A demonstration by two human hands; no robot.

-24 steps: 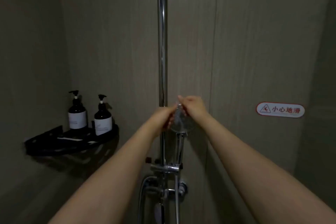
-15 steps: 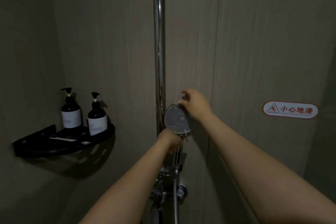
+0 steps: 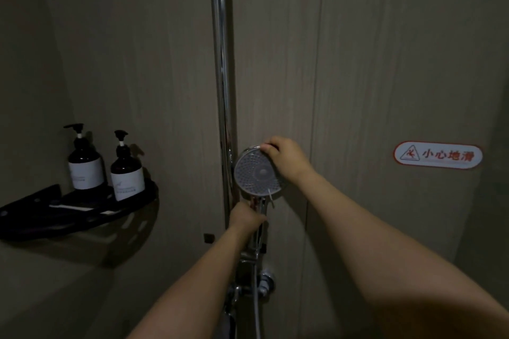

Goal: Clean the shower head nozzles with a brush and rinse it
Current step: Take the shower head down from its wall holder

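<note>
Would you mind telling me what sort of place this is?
Most likely a shower stall: a hand shower head beside a chrome riser rail, pump bottles on a black corner shelf, and a slip-warning sign.

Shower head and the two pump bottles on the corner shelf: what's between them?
In the head view, the upright chrome riser pipe stands right beside the shower head; from it to the pump bottles, only bare wall panel.

Round chrome shower head (image 3: 257, 172) — upright, nozzles facing camera
</note>
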